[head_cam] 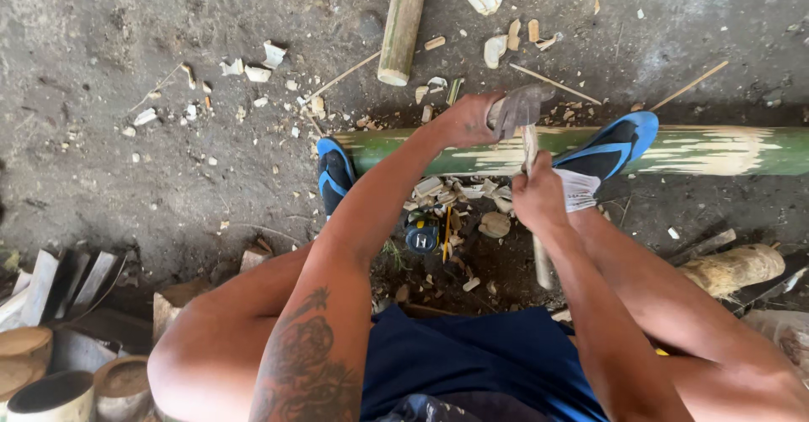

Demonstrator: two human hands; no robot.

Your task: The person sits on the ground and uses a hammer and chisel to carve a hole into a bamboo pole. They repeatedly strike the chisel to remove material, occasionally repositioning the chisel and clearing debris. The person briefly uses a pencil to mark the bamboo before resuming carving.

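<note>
Nearest the camera, dark blue shorts (472, 354) and two bare thighs are seen, with both forearms stretched forward between them. Beyond the hands, a long green bamboo pole (725, 150) is laid across the dirt floor (126, 93) and is pinned under two blue sandals (611, 145), apparently to be kept from rolling. A grey-bladed chopping knife (520, 110) is set against the pole; its blade end is gripped by the closed left hand (466, 120), its handle by the closed right hand (538, 198). A cut pale bamboo section (403, 21) lies beyond the left hand. Pale bamboo chips (459, 193) are scattered below both hands.
</note>
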